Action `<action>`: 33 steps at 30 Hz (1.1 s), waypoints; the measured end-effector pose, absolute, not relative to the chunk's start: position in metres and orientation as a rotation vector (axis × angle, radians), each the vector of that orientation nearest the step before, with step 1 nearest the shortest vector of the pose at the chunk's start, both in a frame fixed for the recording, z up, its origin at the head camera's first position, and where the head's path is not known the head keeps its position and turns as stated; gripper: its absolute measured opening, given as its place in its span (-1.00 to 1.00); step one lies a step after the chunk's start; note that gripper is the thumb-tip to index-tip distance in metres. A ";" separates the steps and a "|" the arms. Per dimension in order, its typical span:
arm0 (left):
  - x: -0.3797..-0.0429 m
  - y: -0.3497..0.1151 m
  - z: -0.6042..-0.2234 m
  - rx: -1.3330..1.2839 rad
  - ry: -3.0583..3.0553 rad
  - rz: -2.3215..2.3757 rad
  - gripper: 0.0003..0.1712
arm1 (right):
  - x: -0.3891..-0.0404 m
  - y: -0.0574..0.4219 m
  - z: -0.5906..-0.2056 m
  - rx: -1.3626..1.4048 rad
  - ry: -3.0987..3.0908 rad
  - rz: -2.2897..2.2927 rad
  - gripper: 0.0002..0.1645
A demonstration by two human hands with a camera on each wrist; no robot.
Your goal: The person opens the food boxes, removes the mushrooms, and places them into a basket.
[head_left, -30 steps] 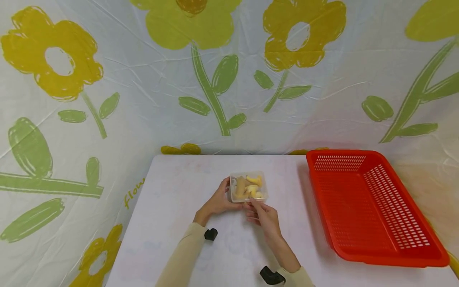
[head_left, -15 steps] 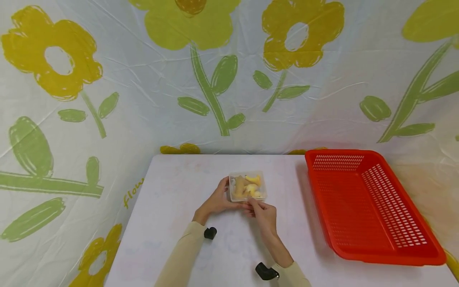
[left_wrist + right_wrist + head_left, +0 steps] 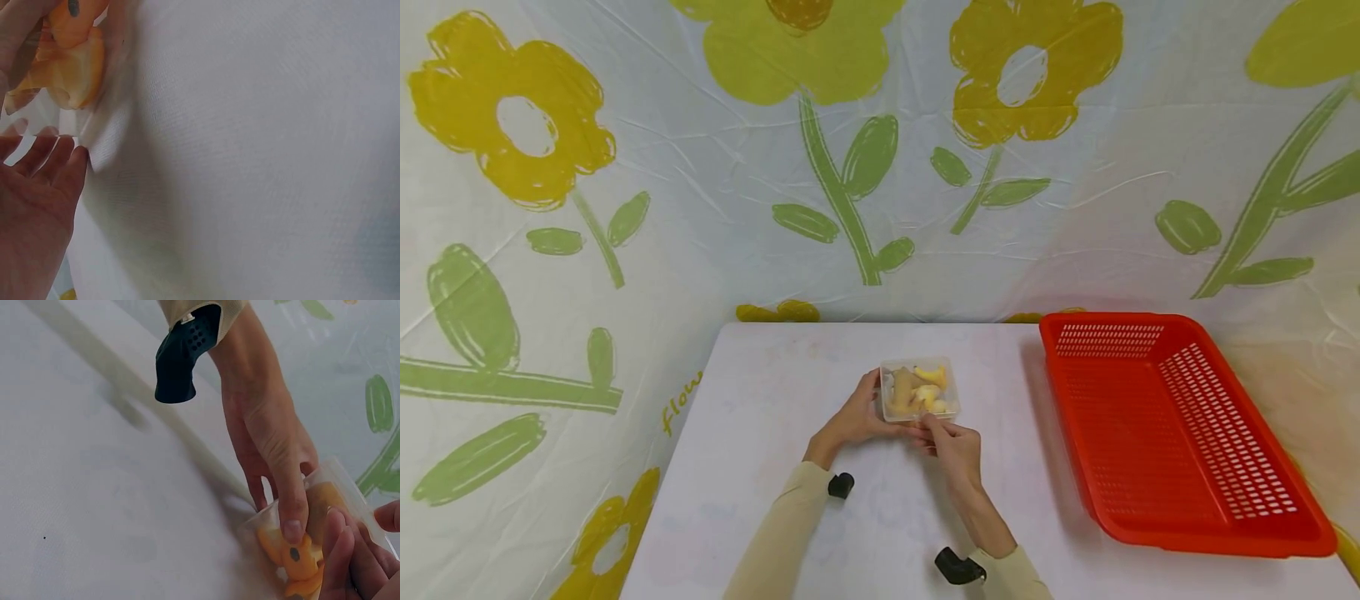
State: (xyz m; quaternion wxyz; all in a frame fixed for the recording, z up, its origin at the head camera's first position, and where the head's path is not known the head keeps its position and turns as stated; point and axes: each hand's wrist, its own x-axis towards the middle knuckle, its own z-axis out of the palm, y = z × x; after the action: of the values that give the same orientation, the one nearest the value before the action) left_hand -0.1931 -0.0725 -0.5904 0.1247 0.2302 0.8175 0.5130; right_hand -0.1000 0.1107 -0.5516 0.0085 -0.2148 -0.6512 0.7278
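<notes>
A small clear plastic box (image 3: 889, 413) sits at the middle of the white table, between both hands. Inside lie a tan knobbly piece (image 3: 902, 390), a curved yellow piece (image 3: 934, 377) like a small banana, and other yellow pieces; their exact kinds are unclear. My left hand (image 3: 856, 417) grips the box from its left, thumb along the near side and fingers at the far left. At the near edge, my right hand (image 3: 957, 454) pinches the box rim with thumb and fingers. In the right wrist view, orange-yellow pieces (image 3: 299, 559) show through the clear plastic.
A large red perforated plastic basket (image 3: 1150, 450) stands at the right of the white table (image 3: 752, 400). Behind and to the left hangs a white cloth (image 3: 700, 167) printed with yellow flowers. Small black devices are worn at both wrists.
The right forearm has shifted slightly up and left, and the right fingers have drawn a little closer together. Both hands and the box otherwise stay almost in place.
</notes>
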 end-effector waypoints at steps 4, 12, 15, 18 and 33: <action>-0.193 -0.072 -0.588 0.696 2.391 1.506 0.30 | -0.100 0.111 -0.550 -0.687 -2.007 2.314 -0.65; -0.192 -0.070 -0.583 0.677 2.403 1.449 0.32 | -0.101 0.112 -0.549 -0.731 -1.948 2.384 -0.69; -0.192 -0.070 -0.583 0.675 2.407 1.441 0.31 | -0.101 0.112 -0.548 -0.746 -1.992 2.374 -0.67; -0.192 -0.071 -0.584 0.667 2.411 1.433 0.32 | -0.100 0.112 -0.545 -0.736 -2.056 2.375 -0.60; -0.195 -0.071 -0.586 0.722 2.407 1.440 0.32 | -0.104 0.113 -0.548 -0.662 -1.991 2.425 -0.54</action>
State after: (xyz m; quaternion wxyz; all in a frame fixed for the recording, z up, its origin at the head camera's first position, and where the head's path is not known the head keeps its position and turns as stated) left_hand -0.1951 -0.0713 -0.5858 0.1224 0.2474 0.8249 0.4934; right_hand -0.1039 0.1133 -0.5478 -0.0325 -0.2064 -0.6205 0.7559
